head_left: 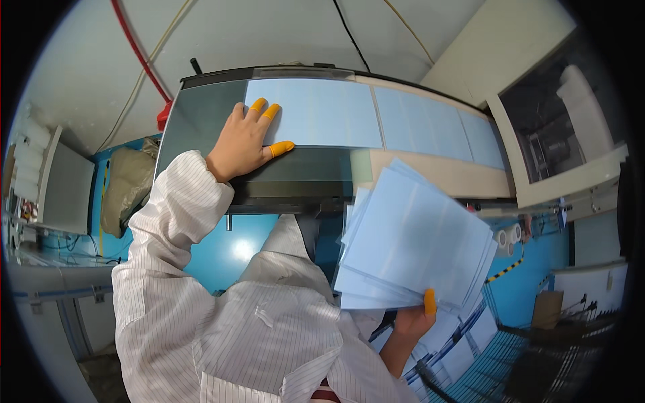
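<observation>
My left hand (250,138) lies with fingers spread at the left end of a pale blue sheet (322,113). Yellow finger cots cover its thumb and two fingers, which touch the sheet's left part. This sheet rests flat on the bed of a long machine (430,171), across its dark and beige surfaces. Low on the right, my right hand (411,322) grips a fanned stack of blue sheets (416,235) by its near edge. Its thumb, in a yellow cot, presses on top; its other fingers are hidden beneath the stack.
More blue sheets (426,126) lie in a row along the bed toward a cream machine housing (557,101) with a dark window. A wire rack (490,363) stands at lower right. A red hose (138,50) hangs at the back left. The floor (235,255) is blue.
</observation>
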`<state>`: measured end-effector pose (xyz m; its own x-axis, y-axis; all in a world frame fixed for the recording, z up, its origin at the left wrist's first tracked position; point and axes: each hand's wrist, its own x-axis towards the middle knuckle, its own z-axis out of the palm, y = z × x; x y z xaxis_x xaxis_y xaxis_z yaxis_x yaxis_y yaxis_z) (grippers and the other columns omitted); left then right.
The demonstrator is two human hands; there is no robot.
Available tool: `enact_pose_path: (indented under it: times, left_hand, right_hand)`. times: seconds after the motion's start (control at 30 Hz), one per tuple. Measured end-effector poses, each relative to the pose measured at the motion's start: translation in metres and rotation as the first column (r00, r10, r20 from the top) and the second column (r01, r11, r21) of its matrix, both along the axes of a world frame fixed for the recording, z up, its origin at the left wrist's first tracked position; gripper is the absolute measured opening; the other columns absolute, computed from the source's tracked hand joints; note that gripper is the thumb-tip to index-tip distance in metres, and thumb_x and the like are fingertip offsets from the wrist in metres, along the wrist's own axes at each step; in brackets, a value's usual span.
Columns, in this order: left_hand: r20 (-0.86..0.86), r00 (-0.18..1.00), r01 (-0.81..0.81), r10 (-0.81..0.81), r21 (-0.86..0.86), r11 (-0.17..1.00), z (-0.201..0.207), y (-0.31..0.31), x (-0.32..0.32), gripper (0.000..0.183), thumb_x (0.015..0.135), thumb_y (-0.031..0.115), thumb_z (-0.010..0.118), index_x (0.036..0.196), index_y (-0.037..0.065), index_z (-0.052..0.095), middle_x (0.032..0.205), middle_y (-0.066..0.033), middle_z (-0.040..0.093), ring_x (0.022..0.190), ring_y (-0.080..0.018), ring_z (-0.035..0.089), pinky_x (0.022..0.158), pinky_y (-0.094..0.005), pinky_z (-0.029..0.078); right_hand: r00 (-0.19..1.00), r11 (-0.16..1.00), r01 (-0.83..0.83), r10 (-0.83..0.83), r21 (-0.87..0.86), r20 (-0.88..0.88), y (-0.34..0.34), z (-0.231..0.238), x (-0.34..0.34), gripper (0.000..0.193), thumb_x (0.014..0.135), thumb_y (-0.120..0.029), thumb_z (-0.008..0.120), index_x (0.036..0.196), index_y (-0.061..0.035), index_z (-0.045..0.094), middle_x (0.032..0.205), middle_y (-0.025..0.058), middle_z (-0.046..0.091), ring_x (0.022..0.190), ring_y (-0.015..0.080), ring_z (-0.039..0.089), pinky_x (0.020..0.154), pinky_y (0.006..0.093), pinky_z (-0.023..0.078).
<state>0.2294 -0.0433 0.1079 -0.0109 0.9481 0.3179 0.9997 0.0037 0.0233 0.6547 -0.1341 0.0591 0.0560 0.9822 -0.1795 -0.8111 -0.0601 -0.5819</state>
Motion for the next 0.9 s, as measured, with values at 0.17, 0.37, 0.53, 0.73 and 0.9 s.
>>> enact_pose_path:
  times: [0.17,0.37,0.53,0.73,0.9]
  left_hand:
    - [0.074,0.978,0.181,-0.195,0.167,0.969,0.005,0.016,0.009,0.06,0.078,0.035,0.063,0.124,0.002,0.045,0.12,-0.0203,0.047,0.099,-0.037,0.044,0.091,-0.0416,0.037]
    - [0.21,0.94,0.251,-0.268,0.103,0.962,-0.001,0.022,0.006,0.053,0.082,0.03,0.061,0.124,0.001,0.044,0.121,-0.0194,0.047,0.108,-0.0385,0.042,0.096,-0.042,0.034]
    - [0.262,0.907,0.28,-0.331,0.211,0.936,-0.003,0.017,0.014,0.046,0.082,0.024,0.062,0.12,0.002,0.048,0.119,-0.0181,0.047,0.109,-0.0362,0.042,0.096,-0.0416,0.034]
    - [0.568,0.753,0.285,-0.331,0.173,0.943,0.023,-0.015,0.079,0.019,0.073,0.011,0.068,0.088,0.0,0.062,0.084,-0.0112,0.057,0.078,-0.0263,0.048,0.07,-0.0335,0.04]
    - [0.621,0.716,0.195,-0.32,0.262,0.945,0.031,-0.035,0.093,0.023,0.075,0.006,0.066,0.095,0.001,0.058,0.08,-0.0029,0.053,0.07,-0.0121,0.048,0.061,-0.0235,0.038]
  right_hand:
    - [0.999,0.998,0.049,-0.05,-0.038,-0.003,0.001,-0.006,-0.015,0.038,0.088,-0.009,0.047,0.124,0.0007,0.043,0.122,0.0135,0.05,0.115,0.0265,0.046,0.101,0.0427,0.033]
    - [0.983,0.99,-0.141,0.144,0.032,-0.118,0.0,-0.01,-0.041,0.04,0.087,-0.007,0.048,0.126,-0.003,0.041,0.125,0.0091,0.047,0.115,0.0224,0.045,0.1,0.0404,0.034]
    - [0.975,0.976,-0.218,0.217,-0.022,-0.043,-0.008,-0.008,-0.046,0.04,0.087,-0.007,0.049,0.126,-0.0051,0.041,0.122,0.0073,0.048,0.116,0.0204,0.044,0.1,0.0418,0.033]
    - [0.987,0.989,-0.15,0.15,-0.003,-0.055,-0.019,-0.009,-0.045,0.038,0.088,-0.004,0.048,0.125,-0.0062,0.042,0.122,0.0068,0.048,0.114,0.0206,0.046,0.099,0.0417,0.035]
    - [0.989,0.99,-0.14,0.14,-0.003,0.044,-0.019,-0.009,-0.045,0.037,0.088,-0.006,0.048,0.125,-0.0063,0.042,0.122,0.0061,0.049,0.114,0.0202,0.046,0.098,0.0412,0.035]
